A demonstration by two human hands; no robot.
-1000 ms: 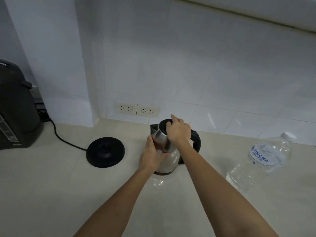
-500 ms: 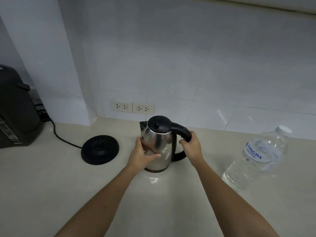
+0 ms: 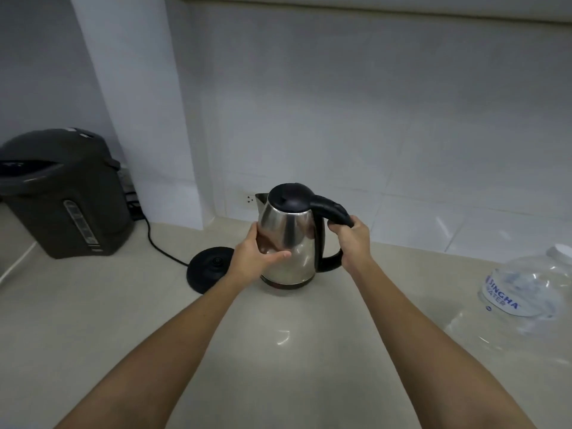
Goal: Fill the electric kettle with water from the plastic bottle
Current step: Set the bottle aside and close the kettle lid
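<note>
A stainless steel electric kettle with a black lid and black handle stands upright on the beige counter, its lid down. My left hand wraps around the kettle's steel body on its left side. My right hand grips the black handle at the right. A clear plastic water bottle with a white cap and blue lettering stands at the right edge, apart from both hands.
The kettle's round black base lies just left of the kettle, its cord running back to the wall. A dark thermo pot stands at the far left. A tiled wall with a socket rises behind the counter.
One second ago my right hand was on top of the lid; it moved to the handle. My left hand stays on the body. The view has shifted right.
</note>
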